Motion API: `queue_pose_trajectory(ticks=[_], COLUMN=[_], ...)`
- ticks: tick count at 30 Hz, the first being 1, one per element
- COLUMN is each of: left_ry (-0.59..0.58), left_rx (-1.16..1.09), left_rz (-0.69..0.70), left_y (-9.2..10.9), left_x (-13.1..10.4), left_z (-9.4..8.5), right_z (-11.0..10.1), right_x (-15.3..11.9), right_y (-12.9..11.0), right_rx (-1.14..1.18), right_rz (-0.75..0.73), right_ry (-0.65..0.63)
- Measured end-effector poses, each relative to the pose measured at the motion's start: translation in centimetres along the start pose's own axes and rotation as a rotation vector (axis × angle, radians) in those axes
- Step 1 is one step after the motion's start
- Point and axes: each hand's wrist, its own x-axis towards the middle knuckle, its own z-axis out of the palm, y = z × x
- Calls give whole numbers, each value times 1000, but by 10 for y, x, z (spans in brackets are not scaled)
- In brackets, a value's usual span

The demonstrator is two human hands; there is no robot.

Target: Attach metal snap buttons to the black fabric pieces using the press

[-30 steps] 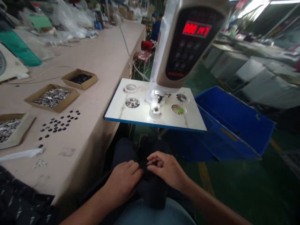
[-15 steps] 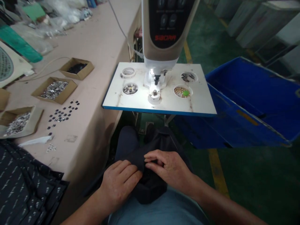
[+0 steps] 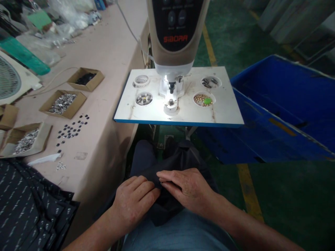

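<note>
Dark cloth point(image 3: 170, 205) lies across my lap, bunched in folds below the machine's table. My left hand point(image 3: 134, 197) is closed on this cloth, its fingers curled over the fabric. Close beside it, my right hand point(image 3: 187, 186) pinches a small shiny metal piece point(image 3: 161, 182) between thumb and fingertips, right against the cloth. The piece is too small to make out its exact kind. Above and ahead stands a SIBORA press machine point(image 3: 175, 42), its lit die point(image 3: 171, 102) with nothing on it.
The machine's white table point(image 3: 146, 115) has round wells with small metal parts. A blue bin point(image 3: 261, 125) stands to the right. On the left workbench point(image 3: 104, 101) are cardboard boxes point(image 3: 69, 111) of metal parts, loose dark snaps point(image 3: 69, 131) and a stack of patterned dark fabric point(image 3: 28, 205).
The view has shifted slightly. My right fingertips have come closer together beside my left hand, and a metal glint now shows between them. My left hand keeps its hold on the cloth.
</note>
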Motion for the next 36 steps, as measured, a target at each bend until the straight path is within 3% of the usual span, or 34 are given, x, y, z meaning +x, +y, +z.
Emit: queue_pose_trajectory(ticks=[7, 14, 19, 29, 36], left_ry=[6, 49, 26, 49, 42], left_rx=[1, 22, 37, 11, -14], left_rz=[-9, -17, -14, -7, -22], left_y=[2, 1, 2, 2, 2], left_x=[-2, -1, -4, -1, -1], left_z=[-4, -5, -6, -9, -8], right_z=[1, -2, -5, -8, -10], right_x=[0, -2, -1, 3, 2], right_y=[-4, -7, -7, -12, -14], right_rx=[-8, -58, -57, -62, -83], right_rz=[6, -56, -52, -34, -26], right_ry=[-13, 92, -5, -59, -163])
